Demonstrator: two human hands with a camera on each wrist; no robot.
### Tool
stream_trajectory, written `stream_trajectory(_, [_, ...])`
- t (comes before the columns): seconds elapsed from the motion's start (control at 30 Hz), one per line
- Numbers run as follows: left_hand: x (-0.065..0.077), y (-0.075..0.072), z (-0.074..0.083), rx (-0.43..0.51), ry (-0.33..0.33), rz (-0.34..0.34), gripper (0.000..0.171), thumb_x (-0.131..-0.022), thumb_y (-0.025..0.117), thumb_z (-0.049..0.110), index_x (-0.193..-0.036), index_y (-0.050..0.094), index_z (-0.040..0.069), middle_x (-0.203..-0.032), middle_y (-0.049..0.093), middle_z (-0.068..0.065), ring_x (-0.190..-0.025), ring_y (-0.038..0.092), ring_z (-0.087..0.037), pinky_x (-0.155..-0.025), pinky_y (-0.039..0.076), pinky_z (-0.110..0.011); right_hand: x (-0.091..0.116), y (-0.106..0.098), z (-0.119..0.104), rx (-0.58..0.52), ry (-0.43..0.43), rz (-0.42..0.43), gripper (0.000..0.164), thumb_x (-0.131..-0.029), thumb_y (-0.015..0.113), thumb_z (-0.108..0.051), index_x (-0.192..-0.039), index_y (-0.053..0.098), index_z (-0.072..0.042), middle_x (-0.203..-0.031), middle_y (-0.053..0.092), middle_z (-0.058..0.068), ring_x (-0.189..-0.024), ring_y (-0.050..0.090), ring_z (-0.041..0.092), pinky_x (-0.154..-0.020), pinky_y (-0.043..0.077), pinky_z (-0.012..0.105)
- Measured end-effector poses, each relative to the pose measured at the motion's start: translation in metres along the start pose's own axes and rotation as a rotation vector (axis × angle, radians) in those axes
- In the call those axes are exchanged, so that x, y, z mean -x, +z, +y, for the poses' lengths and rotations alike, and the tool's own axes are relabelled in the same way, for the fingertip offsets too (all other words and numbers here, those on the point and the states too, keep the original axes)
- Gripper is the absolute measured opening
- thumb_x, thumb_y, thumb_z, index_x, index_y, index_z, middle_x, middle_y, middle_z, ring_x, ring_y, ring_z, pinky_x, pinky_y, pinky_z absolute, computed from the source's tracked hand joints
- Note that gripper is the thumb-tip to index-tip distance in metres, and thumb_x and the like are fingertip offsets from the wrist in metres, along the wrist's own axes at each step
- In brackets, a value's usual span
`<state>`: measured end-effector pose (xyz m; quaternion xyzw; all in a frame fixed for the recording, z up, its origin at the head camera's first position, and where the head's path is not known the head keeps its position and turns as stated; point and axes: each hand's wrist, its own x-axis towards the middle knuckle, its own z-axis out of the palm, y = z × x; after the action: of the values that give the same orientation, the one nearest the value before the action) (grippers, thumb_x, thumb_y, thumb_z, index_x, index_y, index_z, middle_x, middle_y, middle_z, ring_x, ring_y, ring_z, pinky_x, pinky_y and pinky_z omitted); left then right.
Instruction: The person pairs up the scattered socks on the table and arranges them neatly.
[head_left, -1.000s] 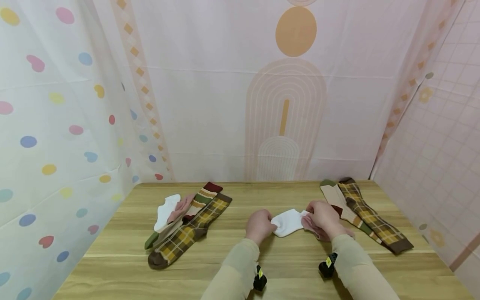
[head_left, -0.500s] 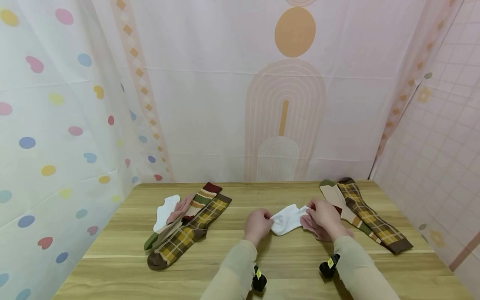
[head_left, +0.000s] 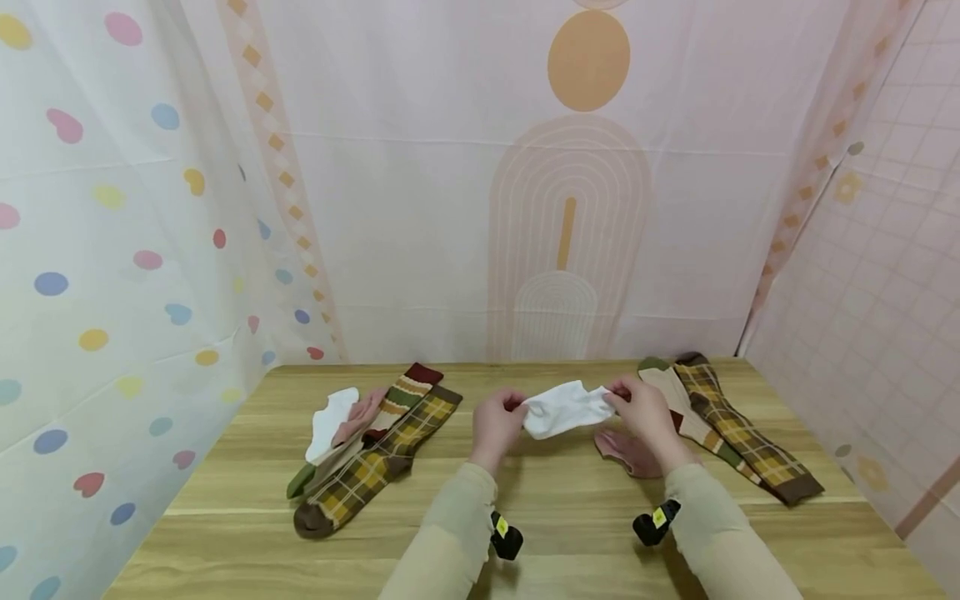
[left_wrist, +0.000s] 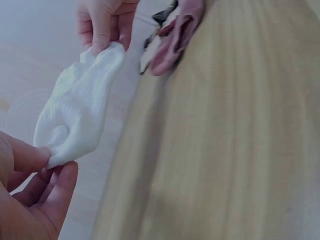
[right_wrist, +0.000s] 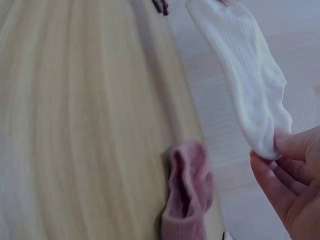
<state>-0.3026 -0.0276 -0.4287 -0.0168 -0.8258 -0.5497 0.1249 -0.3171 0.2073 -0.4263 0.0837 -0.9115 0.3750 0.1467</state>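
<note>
A short white sock [head_left: 564, 410] is stretched between my two hands, above the table. My left hand [head_left: 497, 427] pinches its left end between thumb and fingers; the left wrist view shows this end of the white sock [left_wrist: 75, 112] close up. At the other end, my right hand [head_left: 647, 414] pinches the sock between thumb and fingertips, as the right wrist view also shows on the white sock [right_wrist: 245, 75]. Below the right hand lies a pink sock [head_left: 626, 452] on the wooden table, partly hidden by that hand and forearm.
At the left of the table [head_left: 360, 567] lie a white sock [head_left: 330, 425], a pink sock [head_left: 360, 417], a striped sock [head_left: 408, 396] and a brown-yellow plaid sock [head_left: 375, 475], overlapping. Another striped sock [head_left: 693, 412] and plaid sock [head_left: 750, 437] lie at the right. A curtain [head_left: 412, 208] hangs behind.
Both hands have lifted the white sock up off the table, away from the pink sock, and moved it slightly left. The pink sock stays on the table, now apart from it.
</note>
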Motion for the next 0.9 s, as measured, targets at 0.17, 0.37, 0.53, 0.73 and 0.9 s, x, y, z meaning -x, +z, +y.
stream_trajectory(0.17, [-0.007,-0.01,0.004,0.055,-0.054,0.003,0.006,-0.088,0.07,0.0,-0.093,0.073,0.0,-0.082,0.064,-0.008,-0.074,0.058,-0.015,-0.063,0.054,-0.026,-0.002,0.001,-0.008,-0.115,0.036,-0.005,0.012,-0.095,0.066,-0.006,-0.102,0.066,0.004,-0.091,0.066,0.013,-0.084,0.063,0.026,-0.071,0.054,0.035])
stream_trajectory(0.37, [-0.014,-0.022,0.006,0.049,-0.048,0.026,0.006,-0.089,0.07,0.001,-0.093,0.074,0.001,-0.084,0.065,-0.009,-0.074,0.059,-0.017,-0.062,0.054,-0.027,-0.006,0.005,-0.014,-0.158,0.042,-0.036,0.013,-0.095,0.065,-0.007,-0.103,0.067,0.003,-0.09,0.066,0.011,-0.079,0.064,0.022,-0.069,0.056,0.031])
stream_trajectory(0.53, [-0.02,-0.028,0.003,0.011,-0.047,0.045,0.006,-0.089,0.07,0.0,-0.092,0.075,0.001,-0.083,0.066,-0.008,-0.073,0.059,-0.017,-0.061,0.053,-0.027,-0.011,0.012,-0.016,-0.164,0.043,-0.052,0.011,-0.095,0.067,-0.008,-0.101,0.068,0.002,-0.088,0.067,0.009,-0.077,0.064,0.021,-0.068,0.055,0.031])
stream_trajectory(0.73, [-0.024,-0.032,-0.007,-0.038,-0.049,0.059,0.006,-0.088,0.069,0.0,-0.091,0.074,0.002,-0.084,0.067,-0.009,-0.075,0.058,-0.018,-0.064,0.05,-0.028,-0.014,0.028,-0.016,-0.241,0.087,-0.06,0.01,-0.093,0.067,-0.003,-0.099,0.067,0.004,-0.086,0.065,0.009,-0.078,0.06,0.018,-0.068,0.054,0.028])
stream_trajectory(0.9, [-0.027,-0.034,-0.019,-0.113,-0.052,0.076,0.005,-0.087,0.07,0.0,-0.089,0.075,0.002,-0.082,0.067,-0.008,-0.077,0.058,-0.021,-0.069,0.048,-0.032,-0.014,0.04,-0.015,-0.228,0.101,-0.059,0.01,-0.092,0.069,-0.004,-0.098,0.068,0.003,-0.085,0.064,0.008,-0.079,0.058,0.018,-0.067,0.052,0.026])
